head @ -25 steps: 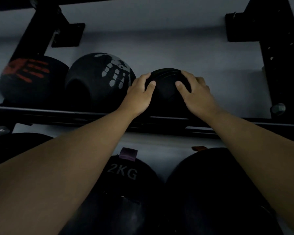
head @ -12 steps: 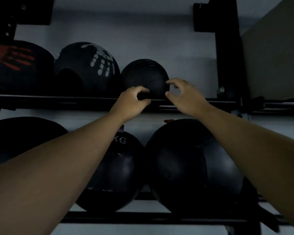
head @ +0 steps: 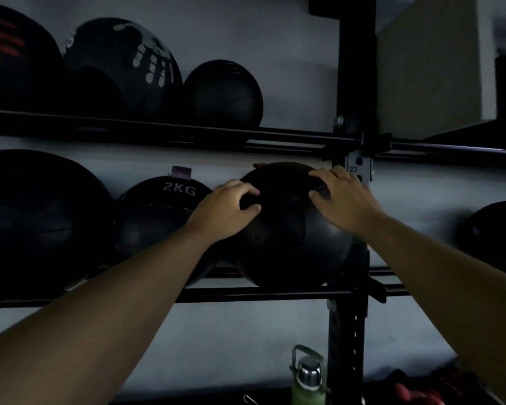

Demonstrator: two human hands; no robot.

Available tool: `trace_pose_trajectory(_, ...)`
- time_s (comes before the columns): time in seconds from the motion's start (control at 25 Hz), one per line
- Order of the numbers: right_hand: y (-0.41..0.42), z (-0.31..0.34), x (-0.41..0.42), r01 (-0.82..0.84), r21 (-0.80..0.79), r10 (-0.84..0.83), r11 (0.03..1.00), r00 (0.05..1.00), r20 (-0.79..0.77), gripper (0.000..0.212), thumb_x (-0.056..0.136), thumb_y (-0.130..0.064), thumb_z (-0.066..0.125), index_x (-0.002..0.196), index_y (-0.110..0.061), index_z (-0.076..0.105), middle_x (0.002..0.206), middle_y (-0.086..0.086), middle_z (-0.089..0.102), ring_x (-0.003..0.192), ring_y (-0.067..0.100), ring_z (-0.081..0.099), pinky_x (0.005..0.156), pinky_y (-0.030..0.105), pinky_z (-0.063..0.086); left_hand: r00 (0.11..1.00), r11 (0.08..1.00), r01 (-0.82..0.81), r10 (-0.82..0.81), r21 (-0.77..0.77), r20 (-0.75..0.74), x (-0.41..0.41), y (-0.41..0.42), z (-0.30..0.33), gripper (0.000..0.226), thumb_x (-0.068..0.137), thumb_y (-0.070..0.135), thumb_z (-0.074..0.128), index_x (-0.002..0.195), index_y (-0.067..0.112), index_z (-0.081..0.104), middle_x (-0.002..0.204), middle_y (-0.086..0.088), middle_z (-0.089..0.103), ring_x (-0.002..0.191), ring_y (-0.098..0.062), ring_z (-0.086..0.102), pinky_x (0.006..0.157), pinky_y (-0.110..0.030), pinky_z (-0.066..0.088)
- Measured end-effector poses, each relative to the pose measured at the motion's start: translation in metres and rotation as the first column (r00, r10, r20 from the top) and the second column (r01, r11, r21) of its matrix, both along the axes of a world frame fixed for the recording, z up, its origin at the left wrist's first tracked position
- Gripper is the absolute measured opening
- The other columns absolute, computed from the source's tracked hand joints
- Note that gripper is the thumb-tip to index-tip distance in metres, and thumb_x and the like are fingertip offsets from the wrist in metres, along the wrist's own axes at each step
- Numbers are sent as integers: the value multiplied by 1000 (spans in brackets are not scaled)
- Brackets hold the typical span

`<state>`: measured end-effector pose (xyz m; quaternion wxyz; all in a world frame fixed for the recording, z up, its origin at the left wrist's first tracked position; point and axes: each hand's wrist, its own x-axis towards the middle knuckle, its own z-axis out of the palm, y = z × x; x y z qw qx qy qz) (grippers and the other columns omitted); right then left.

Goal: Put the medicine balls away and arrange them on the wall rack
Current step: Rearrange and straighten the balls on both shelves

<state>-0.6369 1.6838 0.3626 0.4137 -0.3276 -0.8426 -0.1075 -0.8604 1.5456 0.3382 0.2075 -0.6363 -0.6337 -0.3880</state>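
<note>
A black wall rack [head: 354, 68] carries black medicine balls on two rails. On the upper rail [head: 158, 132] sit a ball with a red handprint [head: 12, 62], one with a white handprint [head: 123, 65] and a small ribbed ball [head: 222, 95]. The lower rail [head: 246, 294] bears a big plain ball [head: 35, 223], a ball marked 2KG [head: 158, 220] and a large ball [head: 287, 241]. My left hand [head: 228, 209] grips the large ball's upper left. My right hand [head: 342, 200] lies curled over its upper right.
Another ball [head: 498, 235] rests on the rail right of the upright. A pale box [head: 430, 62] stands on the upper right shelf. Below, a green bottle with a steel cap [head: 308, 381] stands by the upright's foot, with red items [head: 415, 393] beside it.
Both hands let go of the small ribbed ball on the upper rail and dropped to the large ball below. My view has tilted down and to the right.
</note>
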Motion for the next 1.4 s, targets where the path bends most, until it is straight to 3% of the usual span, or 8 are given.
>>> trace_pose_trajectory(0.16,31,-10,1,21,-50,-21,999,1000,9,63,102,-55,46,159,-32,33,160,15,35,143,44,37,112,58,34,994,998,-31,37,-61,104,15,31,-5,71,94,64,64,157,38,43,166,5,36,154,-26,34,119,-50,40)
trace_pose_trajectory(0.28,63,-20,0,17,-154,-20,988,1000,-21,82,95,-74,41,164,-38,14,167,17,23,148,48,28,116,62,29,968,991,-46,76,-129,241,25,67,-14,99,81,81,66,163,53,18,179,6,5,166,-31,4,128,-64,21)
trace_pose_trajectory(0.4,91,-35,-6,-76,-293,39,953,991,-130,101,79,-93,37,161,-49,-2,171,15,14,152,50,21,116,68,27,948,993,-110,115,-35,296,29,104,-35,114,71,88,65,162,61,2,180,7,-10,166,-33,-9,128,-71,8)
trace_pose_trajectory(0.56,113,-43,-22,-249,-271,161,930,937,-310,105,66,-100,37,157,-56,6,163,12,22,149,48,22,116,69,29,943,978,-160,111,136,313,25,126,-45,114,62,96,55,159,65,3,180,9,-1,166,-33,2,127,-69,10)
trace_pose_trajectory(0.8,148,-51,-2,-498,-278,314,822,802,-508,94,66,-92,50,152,-61,26,163,6,28,152,38,25,120,65,28,884,934,-222,71,281,462,33,130,-60,115,61,93,60,160,57,15,178,9,13,165,-31,12,129,-67,16)
trace_pose_trajectory(1.0,146,-45,-11,-471,-301,288,829,822,-491,93,66,-95,45,150,-64,21,159,11,34,149,43,28,115,63,28,847,929,-239,56,283,529,38,131,-51,101,63,94,59,153,63,24,173,12,24,159,-30,22,125,-66,26)
trace_pose_trajectory(1.16,144,-26,-20,-460,-340,234,820,812,-534,98,66,-99,43,153,-58,26,159,13,36,149,44,29,118,61,29,807,941,-246,67,232,587,32,133,-23,99,64,95,55,154,61,32,171,12,29,156,-33,27,125,-65,26)
trace_pose_trajectory(1.4,142,-37,-23,-451,-326,203,831,791,-577,94,65,-100,41,150,-62,28,159,9,38,149,41,30,119,66,27,829,936,-250,75,247,554,30,137,-31,98,69,97,48,158,58,29,174,11,25,160,-34,23,125,-69,20)
